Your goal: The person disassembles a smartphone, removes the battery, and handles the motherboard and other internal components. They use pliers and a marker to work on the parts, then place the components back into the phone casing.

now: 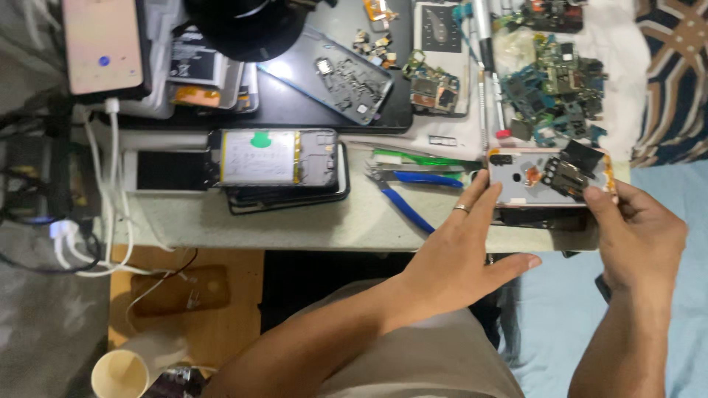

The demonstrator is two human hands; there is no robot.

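Beside the blue-handled pliers (413,199) and board scraps (553,88), your left hand (457,258) and right hand (638,236) clamp the opened phone (531,184) (fingers at both ends).

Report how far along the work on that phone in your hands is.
Done: the phone is already opened, its insides bare. In hand: the left hand steadies its left end while the right hand grips the right end, thumb by a dark loose part. Left: nothing is closed up; circuit boards lie piled behind, and blue-handled pliers and another opened phone lie to the left.
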